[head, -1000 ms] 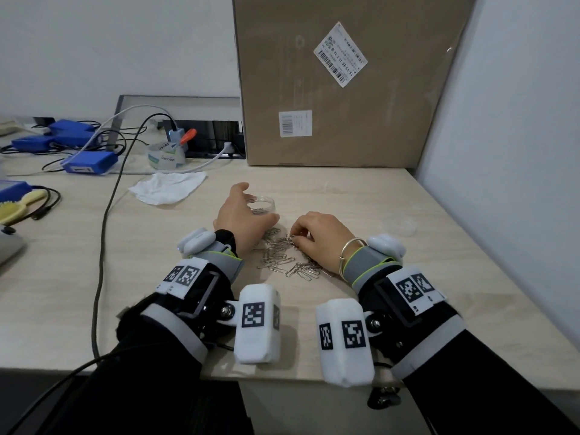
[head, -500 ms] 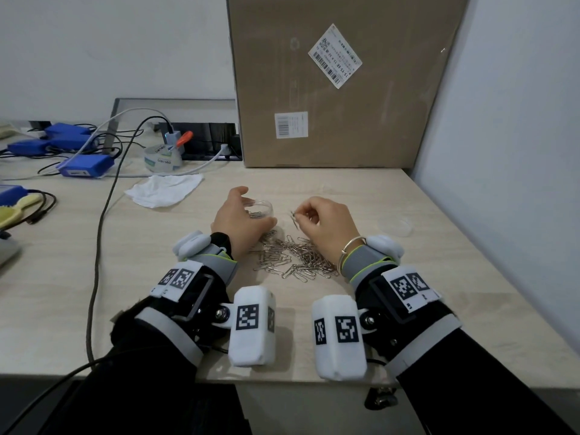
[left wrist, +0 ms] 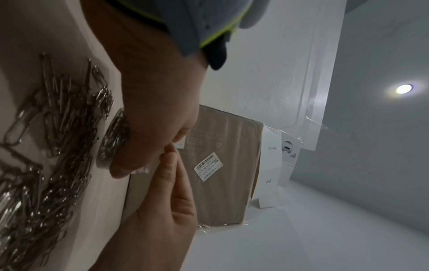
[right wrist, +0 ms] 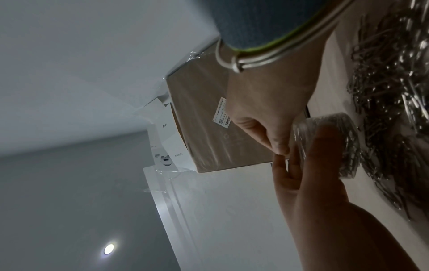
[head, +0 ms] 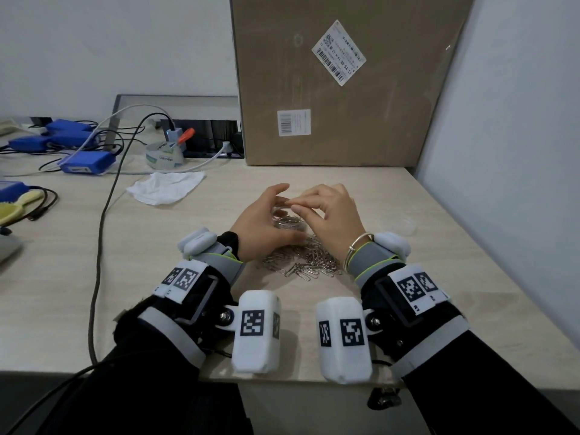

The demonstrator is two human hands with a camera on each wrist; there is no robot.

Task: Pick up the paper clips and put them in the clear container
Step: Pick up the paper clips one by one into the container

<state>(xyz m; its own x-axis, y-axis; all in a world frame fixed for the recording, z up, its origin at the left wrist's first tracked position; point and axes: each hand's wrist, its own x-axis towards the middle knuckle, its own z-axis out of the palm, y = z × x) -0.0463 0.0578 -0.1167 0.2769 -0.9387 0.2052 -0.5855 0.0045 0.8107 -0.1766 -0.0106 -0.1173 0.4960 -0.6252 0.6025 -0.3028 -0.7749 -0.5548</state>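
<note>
A small clear container (head: 290,226) with some paper clips inside stands on the desk, and my left hand (head: 262,219) grips it, thumb on the near side. My right hand (head: 332,215) hovers over its rim with fingertips (head: 296,206) pinched together; the clip between them is hidden. A loose pile of silver paper clips (head: 306,262) lies just in front of both hands. In the left wrist view the container (left wrist: 109,144) sits under my left hand (left wrist: 157,110), beside the pile (left wrist: 46,146). From the right wrist, my right hand (right wrist: 267,110) meets the container (right wrist: 341,121) held by my left hand (right wrist: 313,183).
A tall cardboard box (head: 339,89) stands behind the hands, and a wall (head: 518,152) closes the right side. A clear lid (head: 398,226) lies to the right. A white cloth (head: 166,186), tape roll (head: 163,155), cable (head: 103,230) and blue devices (head: 88,161) are on the left.
My right hand lifted a clip from the pile and carried it left and away to above the container. My left hand stayed round the container.
</note>
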